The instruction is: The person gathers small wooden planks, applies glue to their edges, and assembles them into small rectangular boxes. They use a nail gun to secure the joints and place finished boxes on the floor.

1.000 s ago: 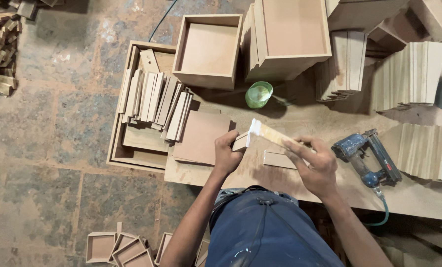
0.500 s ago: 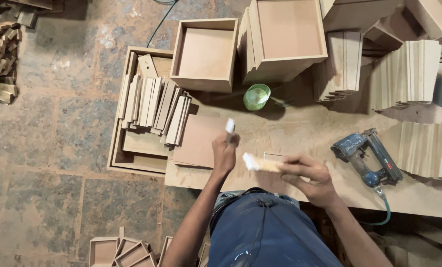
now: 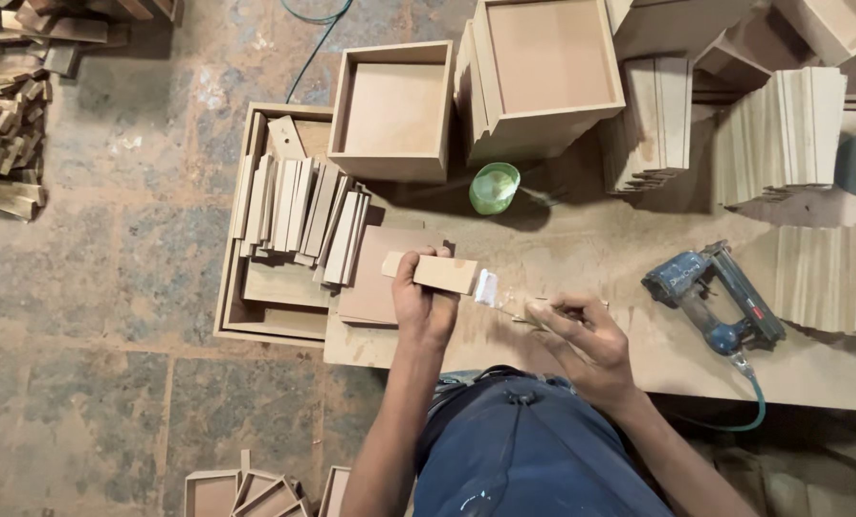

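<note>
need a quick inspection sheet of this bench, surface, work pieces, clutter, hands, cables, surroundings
surface: wooden workbench, bare patch in front of the person, pale smears near the middle.
job's things: small wooden block with white glue at one end; thin stick touching that end.
clutter: green cup; blue nail gun; two open wooden boxes; stacks of thin panels; tray of loose slats.
hands: left hand grips the block; right hand pinches the stick.
cables: green hose from the nail gun; a cord on the floor.
surroundings: stone floor; scrap wood pile at left; small frames below.
</note>
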Demonstrator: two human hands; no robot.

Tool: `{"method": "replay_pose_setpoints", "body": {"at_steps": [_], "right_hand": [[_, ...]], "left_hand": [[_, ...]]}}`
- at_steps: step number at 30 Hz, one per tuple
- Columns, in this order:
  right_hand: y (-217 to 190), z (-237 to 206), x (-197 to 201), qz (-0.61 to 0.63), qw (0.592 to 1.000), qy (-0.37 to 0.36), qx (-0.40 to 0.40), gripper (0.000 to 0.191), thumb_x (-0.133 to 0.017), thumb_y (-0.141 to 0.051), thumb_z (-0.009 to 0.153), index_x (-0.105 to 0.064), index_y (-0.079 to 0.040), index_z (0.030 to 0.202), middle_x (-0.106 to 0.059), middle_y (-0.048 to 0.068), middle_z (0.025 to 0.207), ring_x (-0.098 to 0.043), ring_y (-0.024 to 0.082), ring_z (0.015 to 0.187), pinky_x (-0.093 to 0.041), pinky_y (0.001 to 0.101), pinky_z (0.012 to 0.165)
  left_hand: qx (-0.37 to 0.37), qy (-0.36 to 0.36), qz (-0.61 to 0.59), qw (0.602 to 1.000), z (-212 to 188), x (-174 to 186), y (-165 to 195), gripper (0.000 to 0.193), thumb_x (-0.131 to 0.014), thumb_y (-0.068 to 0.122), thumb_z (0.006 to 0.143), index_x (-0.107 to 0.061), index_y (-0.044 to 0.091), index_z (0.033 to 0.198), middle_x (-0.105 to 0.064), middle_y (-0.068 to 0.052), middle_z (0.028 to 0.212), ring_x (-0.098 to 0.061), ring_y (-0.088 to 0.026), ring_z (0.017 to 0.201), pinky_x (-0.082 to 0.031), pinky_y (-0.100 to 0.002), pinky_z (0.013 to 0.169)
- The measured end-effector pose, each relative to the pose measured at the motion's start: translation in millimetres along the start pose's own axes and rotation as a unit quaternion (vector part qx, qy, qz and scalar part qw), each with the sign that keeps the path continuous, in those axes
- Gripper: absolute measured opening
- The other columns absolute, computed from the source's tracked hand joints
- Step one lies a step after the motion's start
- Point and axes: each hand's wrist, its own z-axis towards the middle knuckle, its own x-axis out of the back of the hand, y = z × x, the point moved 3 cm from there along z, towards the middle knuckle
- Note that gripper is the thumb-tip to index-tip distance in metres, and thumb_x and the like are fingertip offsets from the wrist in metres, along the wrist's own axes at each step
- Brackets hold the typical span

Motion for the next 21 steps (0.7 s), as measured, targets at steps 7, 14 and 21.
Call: {"method": "replay_pose_setpoints", "body": {"at_steps": [7, 14, 21], "right_hand": [[2, 5, -3, -0.049, 0.998, 0.032, -0.023, 0.037, -0.078, -0.003, 0.087, -0.074, -0.011, 0.124, -0.063, 0.008, 0.111, -0.065, 0.014, 0.086, -0.055, 0.0272, 0.07], [0, 1, 0, -0.036, 0.999, 0.031, -0.016, 0.034, -0.078, -0.006, 0.086, -0.076, -0.014, 0.12, -0.063, 0.008, 0.11, -0.062, 0.012, 0.082, -0.058, 0.0227, 0.065], [5, 4, -1, -0.091, 0.99, 0.087, -0.069, 0.033, -0.078, -0.008, 0.091, -0.075, -0.013, 0.124, -0.063, 0.008, 0.109, -0.062, 0.013, 0.081, -0.053, 0.0284, 0.068]], "left_hand": [[0.024, 0.046, -0.007, 0.999, -15, 0, -11, 0.015, -0.057, 0.012, 0.096, -0.063, 0.001, 0.089, -0.069, -0.01, 0.087, -0.069, -0.024, 0.088, -0.058, -0.037, 0.085], [0.023, 0.009, -0.015, 1.0, -18, 3, -11, 0.013, -0.059, 0.011, 0.097, -0.064, 0.001, 0.09, -0.068, -0.013, 0.087, -0.068, -0.024, 0.086, -0.059, -0.038, 0.082], [0.023, -0.017, -0.026, 0.999, -13, 15, -12, 0.015, -0.059, 0.012, 0.097, -0.064, 0.001, 0.09, -0.068, -0.014, 0.088, -0.068, -0.025, 0.088, -0.059, -0.037, 0.084]]}}
